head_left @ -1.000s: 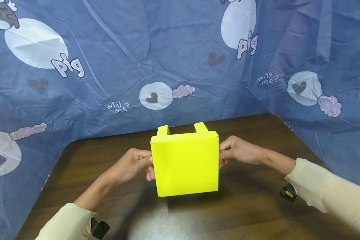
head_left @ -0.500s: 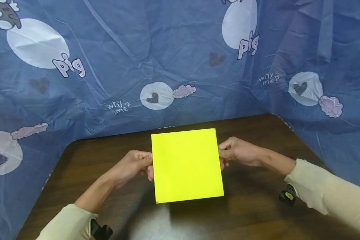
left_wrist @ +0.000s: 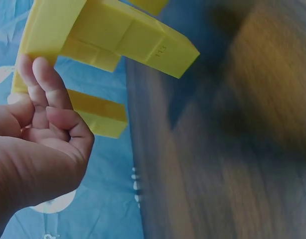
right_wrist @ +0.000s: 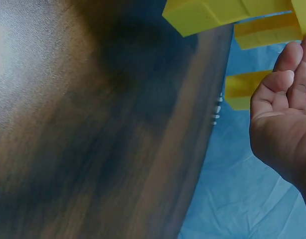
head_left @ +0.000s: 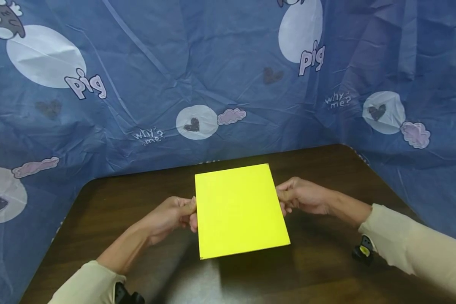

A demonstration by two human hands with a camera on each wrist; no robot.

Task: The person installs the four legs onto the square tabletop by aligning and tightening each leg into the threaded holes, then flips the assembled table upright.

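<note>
A small yellow stool point(head_left: 240, 211), with a flat square top and blocky legs, is held above the table, its top tilted towards me. On its left side, the left hand point(head_left: 172, 216) pinches the edge between thumb and fingers. The right hand point(head_left: 305, 195) does the same at the opposite edge. In the left wrist view the left hand point(left_wrist: 51, 129) is beneath the stool's legs point(left_wrist: 138, 40), one bearing raised digits. The right wrist view has the right hand point(right_wrist: 287, 109) near several legs point(right_wrist: 218, 15). The top hides the legs in the head view.
The dark wooden table point(head_left: 118, 202) carries the stool's shadow. A blue printed cloth point(head_left: 228, 76) hangs behind and around the table. Each beige sleeve has a black wrist camera point(head_left: 363, 250) at its cuff.
The stool has tilted so its top shows as a full square face, and its legs and front edge have gone out of sight. Both hands have dropped slightly, keeping their grip.
</note>
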